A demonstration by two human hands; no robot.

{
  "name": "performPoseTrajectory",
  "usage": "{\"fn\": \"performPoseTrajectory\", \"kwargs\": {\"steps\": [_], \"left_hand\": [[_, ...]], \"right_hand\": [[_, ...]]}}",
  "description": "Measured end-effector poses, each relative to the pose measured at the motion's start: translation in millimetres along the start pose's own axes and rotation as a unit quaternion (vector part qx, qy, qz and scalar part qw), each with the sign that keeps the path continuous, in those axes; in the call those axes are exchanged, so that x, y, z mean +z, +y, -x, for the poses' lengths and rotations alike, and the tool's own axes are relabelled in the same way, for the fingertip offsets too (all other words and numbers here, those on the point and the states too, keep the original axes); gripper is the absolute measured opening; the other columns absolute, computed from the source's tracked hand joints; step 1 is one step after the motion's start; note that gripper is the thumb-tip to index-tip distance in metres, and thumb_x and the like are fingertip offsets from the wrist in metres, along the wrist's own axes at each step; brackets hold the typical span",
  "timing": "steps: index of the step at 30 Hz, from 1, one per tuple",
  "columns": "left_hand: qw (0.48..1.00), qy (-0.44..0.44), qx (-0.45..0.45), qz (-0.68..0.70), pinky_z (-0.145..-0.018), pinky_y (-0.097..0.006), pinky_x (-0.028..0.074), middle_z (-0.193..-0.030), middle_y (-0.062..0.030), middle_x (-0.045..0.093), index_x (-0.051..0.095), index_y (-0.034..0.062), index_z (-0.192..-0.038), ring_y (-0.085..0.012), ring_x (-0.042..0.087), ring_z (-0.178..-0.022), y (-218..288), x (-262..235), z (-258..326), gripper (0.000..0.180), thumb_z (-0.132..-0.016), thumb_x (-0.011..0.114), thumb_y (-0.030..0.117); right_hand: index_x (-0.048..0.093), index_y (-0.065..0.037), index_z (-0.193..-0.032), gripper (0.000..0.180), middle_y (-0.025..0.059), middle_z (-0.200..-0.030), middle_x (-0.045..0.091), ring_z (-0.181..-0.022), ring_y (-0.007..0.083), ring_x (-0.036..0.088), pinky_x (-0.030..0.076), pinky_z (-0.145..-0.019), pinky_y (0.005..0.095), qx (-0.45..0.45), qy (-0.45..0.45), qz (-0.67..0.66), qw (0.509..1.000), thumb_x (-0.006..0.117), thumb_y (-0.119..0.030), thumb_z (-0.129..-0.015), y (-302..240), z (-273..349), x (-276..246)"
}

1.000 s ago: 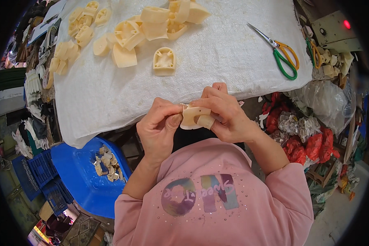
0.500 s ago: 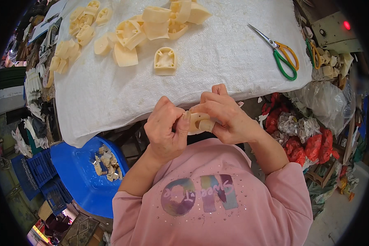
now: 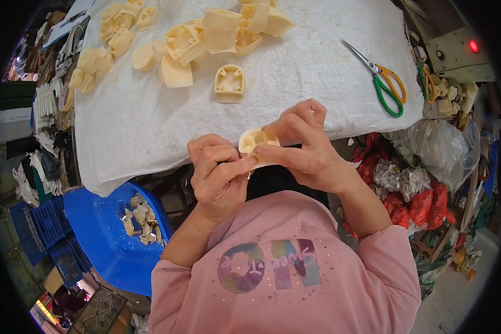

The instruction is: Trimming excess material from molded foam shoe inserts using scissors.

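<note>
In front of my chest, just off the table's near edge, I have a cream moulded plastic part (image 3: pixel 251 137) between both hands. Its hollow ribbed side faces up. The fingers of my left hand (image 3: pixel 217 170) are curled, with thumb and forefinger pinching the part's lower left edge. A thin pale sliver hangs by that thumb; I cannot tell whether it is attached. My right hand (image 3: pixel 309 145) grips the other side, its thumb lying across the hollow. A similar loose part (image 3: pixel 229 84) lies beyond my hands, hollow side up.
More cream parts (image 3: pixel 183 44) are heaped along the far left of the white-covered table (image 3: pixel 300 72). Scissors with green and yellow handles (image 3: pixel 387 83) lie at the right. A blue tub (image 3: pixel 103 239) with scraps stands below left. Red bags (image 3: pixel 431 203) crowd the lower right.
Both hands have turned the cream part so that its hollow side shows, and raised it slightly toward the table. My left thumb has shifted to its lower edge.
</note>
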State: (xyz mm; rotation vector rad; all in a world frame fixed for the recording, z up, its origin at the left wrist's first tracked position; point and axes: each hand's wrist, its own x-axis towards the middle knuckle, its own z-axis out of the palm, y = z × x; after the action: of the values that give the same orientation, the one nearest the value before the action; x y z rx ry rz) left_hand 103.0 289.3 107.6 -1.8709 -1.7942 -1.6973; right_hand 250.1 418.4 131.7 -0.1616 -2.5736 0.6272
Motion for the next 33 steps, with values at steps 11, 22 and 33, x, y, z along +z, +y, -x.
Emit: {"fn": "performPoseTrajectory", "kwargs": {"steps": [11, 22, 33], "left_hand": [[0.994, 0.086, -0.013, 0.059, -0.074, -0.037, 0.045, -0.097, -0.0124, 0.047, 0.060, 0.0094, -0.089, -0.0272, 0.051, -0.080, 4, -7, -6, 0.035, -0.063, 0.068, -0.013], [0.994, -0.090, 0.067, 0.013, -0.063, -0.035, 0.045, -0.099, -0.0143, 0.059, 0.056, 0.0023, -0.085, -0.0206, 0.057, -0.067, 15, -4, -7, 0.026, -0.062, 0.068, -0.005], [0.988, -0.141, 0.049, -0.043, -0.050, -0.031, 0.034, -0.087, -0.0125, 0.055, 0.053, 0.0011, -0.074, -0.0210, 0.049, -0.061, 24, 1, -8, 0.016, -0.062, 0.064, -0.002]], "right_hand": [[0.051, -0.003, -0.115, 0.041, 0.0133, -0.108, 0.057, -0.095, 0.0179, 0.056, 0.045, -0.083, 0.0305, 0.346, 0.230, -0.526, 0.742, 0.070, -0.019, -0.083, -22, 36, 24], [0.054, 0.004, -0.110, 0.025, 0.0124, -0.106, 0.059, -0.099, 0.0187, 0.060, 0.051, -0.086, 0.0357, 0.292, 0.241, -0.620, 0.687, 0.048, -0.016, -0.096, -31, 36, 29], [0.060, 0.003, -0.112, 0.029, 0.0093, -0.090, 0.067, -0.083, 0.0100, 0.061, 0.049, -0.073, 0.0249, 0.294, 0.132, -0.457, 0.829, 0.048, -0.015, -0.093, -30, 41, 17]]}}
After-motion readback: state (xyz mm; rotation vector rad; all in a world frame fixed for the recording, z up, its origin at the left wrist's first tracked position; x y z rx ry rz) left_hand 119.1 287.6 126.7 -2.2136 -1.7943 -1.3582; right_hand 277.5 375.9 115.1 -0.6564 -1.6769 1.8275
